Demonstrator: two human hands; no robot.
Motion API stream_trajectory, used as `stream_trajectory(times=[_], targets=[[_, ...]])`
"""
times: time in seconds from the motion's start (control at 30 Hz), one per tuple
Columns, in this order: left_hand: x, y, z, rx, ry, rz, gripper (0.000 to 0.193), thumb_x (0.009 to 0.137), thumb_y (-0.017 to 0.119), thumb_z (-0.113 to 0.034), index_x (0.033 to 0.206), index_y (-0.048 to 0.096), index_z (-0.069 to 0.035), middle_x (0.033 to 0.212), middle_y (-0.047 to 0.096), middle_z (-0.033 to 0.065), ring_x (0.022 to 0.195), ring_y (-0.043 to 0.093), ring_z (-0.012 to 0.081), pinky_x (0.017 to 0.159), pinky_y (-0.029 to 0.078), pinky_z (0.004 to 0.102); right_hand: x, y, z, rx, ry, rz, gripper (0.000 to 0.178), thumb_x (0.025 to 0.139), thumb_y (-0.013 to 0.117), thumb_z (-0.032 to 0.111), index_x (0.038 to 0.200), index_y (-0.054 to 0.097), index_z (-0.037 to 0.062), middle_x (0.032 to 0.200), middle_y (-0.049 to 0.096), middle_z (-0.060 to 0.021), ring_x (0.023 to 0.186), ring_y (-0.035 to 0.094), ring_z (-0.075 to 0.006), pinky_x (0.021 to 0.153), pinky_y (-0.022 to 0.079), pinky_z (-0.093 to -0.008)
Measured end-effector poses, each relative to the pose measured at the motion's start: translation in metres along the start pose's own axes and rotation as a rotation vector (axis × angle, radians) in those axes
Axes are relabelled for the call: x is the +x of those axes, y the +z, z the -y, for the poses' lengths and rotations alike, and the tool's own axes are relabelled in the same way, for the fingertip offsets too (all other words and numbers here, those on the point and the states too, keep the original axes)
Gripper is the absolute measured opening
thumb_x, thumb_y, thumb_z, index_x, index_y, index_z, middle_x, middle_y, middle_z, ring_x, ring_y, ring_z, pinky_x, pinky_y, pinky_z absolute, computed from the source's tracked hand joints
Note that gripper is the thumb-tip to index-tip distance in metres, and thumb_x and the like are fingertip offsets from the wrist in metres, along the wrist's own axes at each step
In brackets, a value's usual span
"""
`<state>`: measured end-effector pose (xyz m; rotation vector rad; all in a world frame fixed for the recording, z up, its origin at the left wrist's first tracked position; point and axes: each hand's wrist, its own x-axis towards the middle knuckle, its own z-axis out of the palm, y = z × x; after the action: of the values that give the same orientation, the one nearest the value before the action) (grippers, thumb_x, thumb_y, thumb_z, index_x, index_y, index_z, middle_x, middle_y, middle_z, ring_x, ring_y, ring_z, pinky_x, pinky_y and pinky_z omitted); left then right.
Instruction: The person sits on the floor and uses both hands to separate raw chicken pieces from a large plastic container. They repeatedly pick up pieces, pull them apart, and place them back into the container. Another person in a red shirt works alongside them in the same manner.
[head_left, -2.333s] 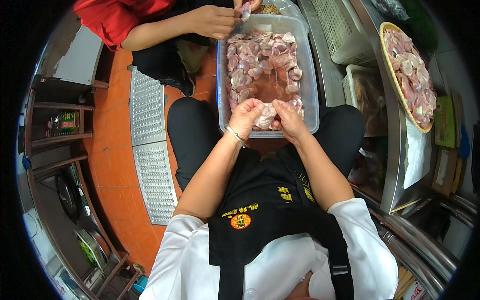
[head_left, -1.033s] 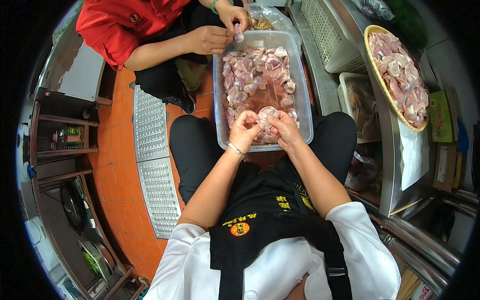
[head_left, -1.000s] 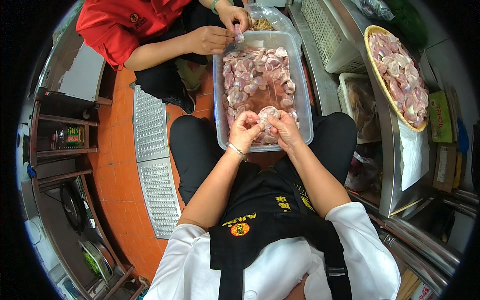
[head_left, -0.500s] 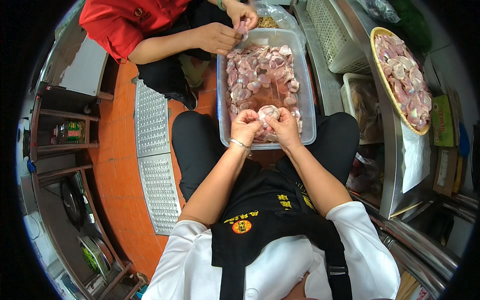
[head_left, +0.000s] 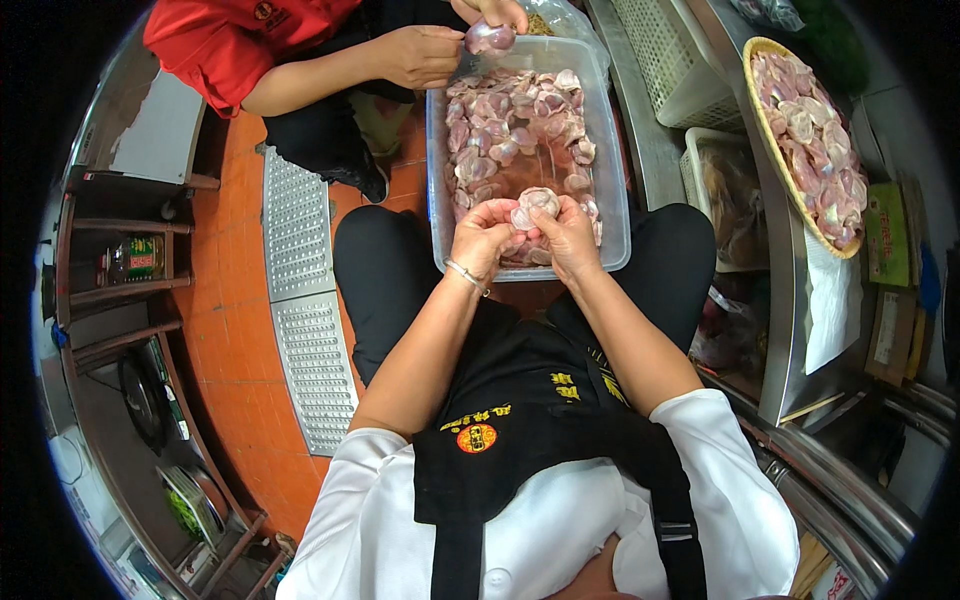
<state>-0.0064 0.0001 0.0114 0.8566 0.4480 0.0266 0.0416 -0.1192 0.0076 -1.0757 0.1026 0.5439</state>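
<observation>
Both my hands pinch one pale pinkish gizzard (head_left: 540,201) above the near end of a clear plastic tub. My left hand (head_left: 484,238), with a bangle on its wrist, grips the left edge of the piece. From the other side, my right hand (head_left: 572,240) presses it between thumb and fingers. Many more gizzards (head_left: 510,120) lie heaped in the tub (head_left: 614,180), with reddish liquid showing among them. The tub stands between my knees. My fingertips partly cover the held piece.
Across the tub, a co-worker in red holds another gizzard (head_left: 490,37). A wide basket (head_left: 752,75) heaped with gizzards sits on the right-hand counter. White plastic crates (head_left: 665,60) stand nearby. Metal floor grates (head_left: 305,330) and a shelf unit (head_left: 125,295) are at left.
My hands still hold the gizzard, its face turned differently and its left edge folded out. The co-worker's gizzard now shows more fully between their hands. The whole view has shifted slightly.
</observation>
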Motion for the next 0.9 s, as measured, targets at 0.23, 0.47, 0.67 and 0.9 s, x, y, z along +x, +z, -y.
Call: stream_trajectory(times=[0.23,0.47,0.67,0.9], targets=[[0.002,-0.003,0.001,0.161,0.079,0.075,0.019,0.070,0.056,0.007,0.086,0.054,-0.004,0.075,0.057,0.0022,0.059,0.052,0.0067,0.048,0.040,0.0172,-0.001,0.003,-0.004,-0.141,-0.168,-0.004,0.014,0.077,0.061,0.004,0.080,0.047,0.0036,0.074,0.055,-0.0031,0.056,0.051,-0.0060,0.049,0.043,-0.0176],[0.007,-0.003,-0.006,0.090,-0.033,0.079,0.031,0.068,0.041,0.012,0.092,0.054,-0.001,0.078,0.058,0.0067,0.053,0.051,0.0090,0.042,0.037,0.0167,0.002,0.000,0.006,-0.075,-0.079,0.003,0.014,0.078,0.061,0.006,0.082,0.048,0.0041,0.075,0.057,-0.0037,0.054,0.050,-0.0059,0.047,0.042,-0.0175],[0.012,-0.001,-0.002,0.318,0.113,0.096,0.023,0.071,0.049,0.008,0.090,0.053,-0.003,0.076,0.056,0.0034,0.054,0.052,0.0085,0.041,0.037,0.0174,0.008,-0.002,0.001,-0.082,-0.063,-0.011,0.015,0.078,0.061,0.006,0.080,0.047,0.0040,0.073,0.056,-0.0036,0.052,0.050,-0.0059,0.047,0.043,-0.0179],[0.029,-0.004,-0.003,0.489,0.116,0.012,0.017,0.074,0.045,0.008,0.083,0.053,-0.003,0.071,0.056,0.0036,0.052,0.055,0.0094,0.041,0.041,0.0195,0.016,-0.001,0.005,-0.168,0.024,-0.051,0.014,0.078,0.061,0.007,0.079,0.047,0.0059,0.066,0.055,-0.0030,0.050,0.051,-0.0064,0.043,0.041,-0.0172]])
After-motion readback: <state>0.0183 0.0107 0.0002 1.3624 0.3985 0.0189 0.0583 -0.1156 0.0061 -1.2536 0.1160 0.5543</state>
